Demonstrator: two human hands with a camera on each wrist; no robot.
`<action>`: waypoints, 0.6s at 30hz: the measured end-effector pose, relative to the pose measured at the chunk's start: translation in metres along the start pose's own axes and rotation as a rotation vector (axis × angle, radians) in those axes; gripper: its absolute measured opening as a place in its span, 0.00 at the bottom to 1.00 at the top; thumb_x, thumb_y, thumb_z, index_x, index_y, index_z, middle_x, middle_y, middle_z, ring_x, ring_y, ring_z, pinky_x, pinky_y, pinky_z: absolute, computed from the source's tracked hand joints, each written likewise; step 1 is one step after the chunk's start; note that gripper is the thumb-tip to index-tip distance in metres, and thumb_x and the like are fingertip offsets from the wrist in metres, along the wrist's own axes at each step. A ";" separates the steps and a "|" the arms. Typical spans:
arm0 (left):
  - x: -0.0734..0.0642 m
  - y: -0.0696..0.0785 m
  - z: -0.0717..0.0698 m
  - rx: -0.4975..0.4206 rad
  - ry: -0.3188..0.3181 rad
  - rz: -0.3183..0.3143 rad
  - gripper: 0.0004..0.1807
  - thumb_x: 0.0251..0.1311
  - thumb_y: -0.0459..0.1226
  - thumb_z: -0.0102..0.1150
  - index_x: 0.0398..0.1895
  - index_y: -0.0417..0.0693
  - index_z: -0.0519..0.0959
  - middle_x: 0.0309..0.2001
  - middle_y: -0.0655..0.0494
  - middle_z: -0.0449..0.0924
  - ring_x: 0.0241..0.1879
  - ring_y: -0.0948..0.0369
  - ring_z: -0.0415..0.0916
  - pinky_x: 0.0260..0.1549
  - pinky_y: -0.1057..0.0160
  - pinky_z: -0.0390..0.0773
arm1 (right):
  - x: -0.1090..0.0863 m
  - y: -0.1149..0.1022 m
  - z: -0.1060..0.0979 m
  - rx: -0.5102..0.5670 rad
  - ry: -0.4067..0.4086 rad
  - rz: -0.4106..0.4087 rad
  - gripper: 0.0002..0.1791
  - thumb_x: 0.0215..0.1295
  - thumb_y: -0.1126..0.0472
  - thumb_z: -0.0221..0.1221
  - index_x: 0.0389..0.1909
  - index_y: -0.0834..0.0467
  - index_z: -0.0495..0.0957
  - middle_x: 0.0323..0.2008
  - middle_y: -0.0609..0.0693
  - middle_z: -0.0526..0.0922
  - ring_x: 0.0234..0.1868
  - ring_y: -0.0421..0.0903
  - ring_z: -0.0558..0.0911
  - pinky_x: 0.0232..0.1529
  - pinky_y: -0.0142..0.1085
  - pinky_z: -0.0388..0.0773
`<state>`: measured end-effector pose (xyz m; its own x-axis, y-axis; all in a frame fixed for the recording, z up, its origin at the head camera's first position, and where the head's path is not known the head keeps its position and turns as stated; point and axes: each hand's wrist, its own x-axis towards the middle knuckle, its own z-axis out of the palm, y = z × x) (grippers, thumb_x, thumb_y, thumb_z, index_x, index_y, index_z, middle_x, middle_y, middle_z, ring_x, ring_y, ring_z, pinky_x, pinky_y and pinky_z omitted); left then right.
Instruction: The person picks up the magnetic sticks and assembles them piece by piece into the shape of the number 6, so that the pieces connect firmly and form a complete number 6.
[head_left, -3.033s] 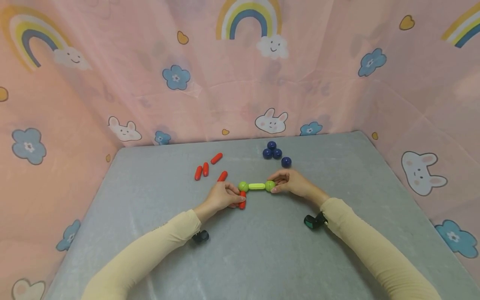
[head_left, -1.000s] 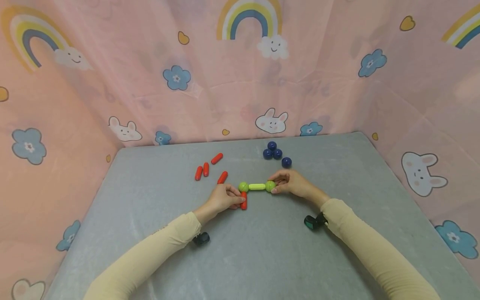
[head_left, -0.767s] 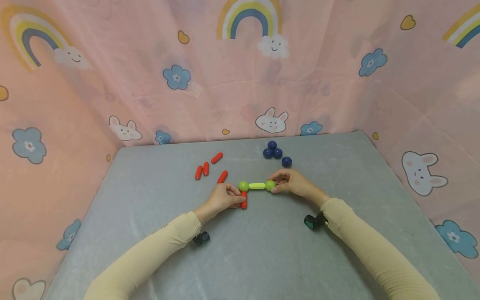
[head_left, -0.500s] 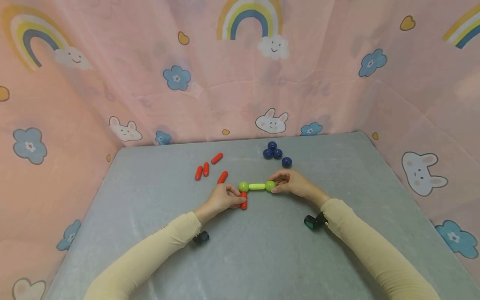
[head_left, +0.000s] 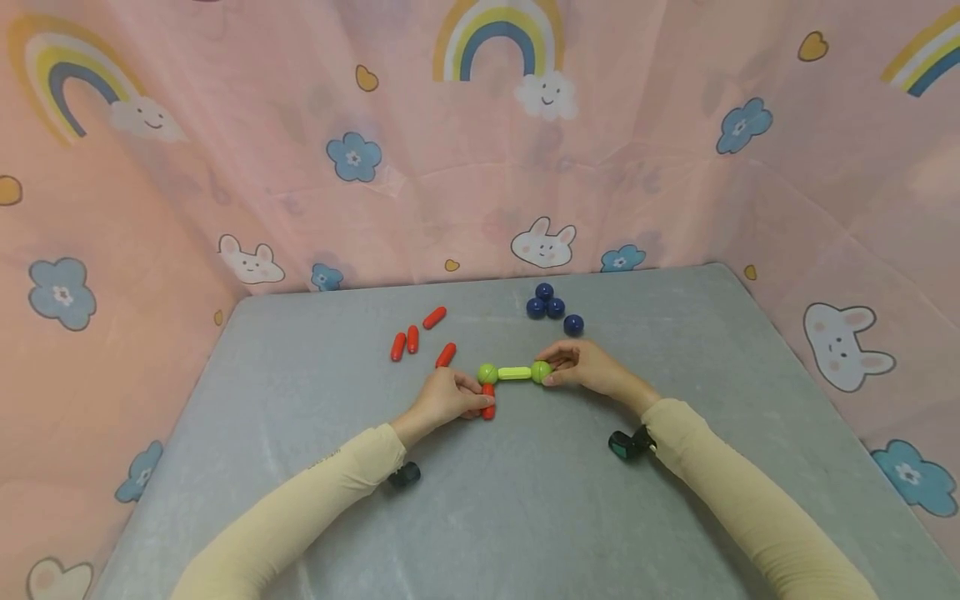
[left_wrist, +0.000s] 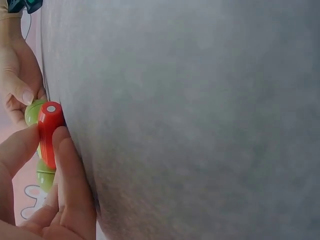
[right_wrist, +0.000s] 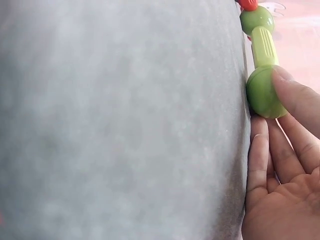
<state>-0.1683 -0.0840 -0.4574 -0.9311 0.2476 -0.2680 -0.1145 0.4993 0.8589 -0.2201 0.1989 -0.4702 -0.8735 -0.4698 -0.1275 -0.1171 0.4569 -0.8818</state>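
Note:
My left hand [head_left: 442, 396] pinches a red magnetic rod [left_wrist: 50, 132] between thumb and fingers. The rod's far end meets the left green ball [head_left: 487, 373]; whether they are joined I cannot tell. A yellow-green rod [head_left: 514, 373] links that ball with the right green ball [right_wrist: 266, 92]. Thumb and fingers of my right hand [head_left: 588, 367] hold the right ball from its outer side. The three green pieces lie in a row on the grey table [head_left: 525, 500], with the red rod pointing from the left end toward the front edge.
Several loose red rods [head_left: 412, 339] lie beyond my left hand, the nearest red rod [head_left: 446, 355] close to its knuckles. Behind my right hand sit several dark blue balls [head_left: 555, 307]. A pink patterned curtain [head_left: 420, 200] rises along the table's back and sides.
Since three seconds ago, the red rod in my left hand has shifted slightly right and lines up more squarely under the left green ball. My right hand stays in place.

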 end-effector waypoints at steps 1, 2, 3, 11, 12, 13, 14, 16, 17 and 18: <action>0.000 0.000 0.000 0.002 0.001 0.003 0.12 0.52 0.39 0.74 0.32 0.39 0.85 0.25 0.49 0.88 0.23 0.66 0.83 0.27 0.65 0.84 | 0.000 0.000 0.000 -0.006 0.001 -0.002 0.22 0.57 0.60 0.71 0.54 0.58 0.81 0.49 0.57 0.84 0.49 0.45 0.82 0.48 0.29 0.79; 0.000 0.001 0.001 0.000 0.002 0.000 0.12 0.52 0.39 0.74 0.32 0.39 0.85 0.25 0.50 0.88 0.23 0.66 0.83 0.27 0.65 0.84 | -0.001 0.000 0.000 -0.010 0.004 -0.005 0.22 0.57 0.60 0.71 0.53 0.58 0.81 0.49 0.57 0.85 0.48 0.45 0.82 0.48 0.29 0.79; 0.001 0.002 0.001 -0.003 0.002 -0.003 0.11 0.52 0.39 0.74 0.31 0.39 0.85 0.25 0.49 0.87 0.22 0.66 0.83 0.27 0.65 0.84 | -0.002 -0.001 0.000 -0.016 0.007 -0.007 0.22 0.57 0.60 0.70 0.53 0.58 0.81 0.49 0.56 0.85 0.48 0.44 0.82 0.48 0.30 0.79; 0.004 0.003 0.000 -0.047 -0.012 -0.052 0.09 0.53 0.37 0.73 0.32 0.39 0.86 0.24 0.49 0.87 0.22 0.65 0.83 0.27 0.64 0.85 | -0.002 -0.003 0.001 -0.054 0.020 -0.011 0.20 0.58 0.60 0.70 0.52 0.56 0.82 0.46 0.53 0.85 0.45 0.41 0.82 0.45 0.32 0.79; 0.004 0.004 0.000 -0.060 -0.018 -0.062 0.09 0.53 0.36 0.72 0.32 0.39 0.86 0.24 0.50 0.87 0.22 0.65 0.83 0.27 0.64 0.85 | -0.002 -0.004 0.002 -0.064 0.022 -0.008 0.20 0.58 0.61 0.70 0.52 0.56 0.82 0.46 0.53 0.85 0.45 0.42 0.82 0.45 0.32 0.79; 0.005 0.004 0.000 -0.077 -0.023 -0.073 0.09 0.54 0.36 0.72 0.32 0.38 0.86 0.24 0.50 0.87 0.22 0.64 0.83 0.27 0.64 0.85 | -0.002 -0.004 0.001 -0.077 0.024 -0.010 0.19 0.58 0.60 0.70 0.52 0.56 0.82 0.46 0.53 0.85 0.45 0.42 0.82 0.45 0.32 0.79; 0.005 0.004 0.000 -0.089 -0.028 -0.081 0.09 0.54 0.36 0.72 0.32 0.38 0.86 0.24 0.50 0.87 0.22 0.64 0.83 0.27 0.64 0.85 | -0.002 -0.004 0.001 -0.087 0.027 -0.010 0.19 0.58 0.60 0.70 0.52 0.55 0.82 0.46 0.53 0.85 0.45 0.43 0.82 0.45 0.32 0.79; 0.006 0.005 0.000 -0.111 -0.039 -0.095 0.09 0.54 0.36 0.72 0.33 0.38 0.86 0.23 0.52 0.86 0.22 0.65 0.82 0.27 0.64 0.85 | -0.001 -0.005 0.000 -0.099 0.036 -0.007 0.19 0.58 0.61 0.69 0.52 0.55 0.83 0.46 0.54 0.85 0.45 0.44 0.81 0.45 0.33 0.79; 0.006 0.005 0.000 -0.123 -0.043 -0.102 0.09 0.55 0.36 0.72 0.33 0.38 0.86 0.23 0.52 0.86 0.22 0.65 0.82 0.27 0.64 0.85 | -0.001 -0.005 0.000 -0.101 0.040 -0.006 0.20 0.58 0.61 0.70 0.52 0.55 0.83 0.47 0.54 0.85 0.45 0.43 0.81 0.45 0.32 0.79; 0.007 0.006 0.000 -0.133 -0.048 -0.107 0.09 0.55 0.36 0.72 0.33 0.38 0.86 0.23 0.53 0.86 0.22 0.65 0.82 0.27 0.64 0.85 | -0.001 -0.005 -0.001 -0.103 0.043 -0.005 0.20 0.58 0.61 0.70 0.53 0.55 0.83 0.47 0.54 0.85 0.45 0.43 0.81 0.45 0.32 0.79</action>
<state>-0.1751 -0.0794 -0.4543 -0.8937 0.2403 -0.3788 -0.2596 0.4116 0.8736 -0.2191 0.1978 -0.4655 -0.8917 -0.4410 -0.1016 -0.1677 0.5306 -0.8309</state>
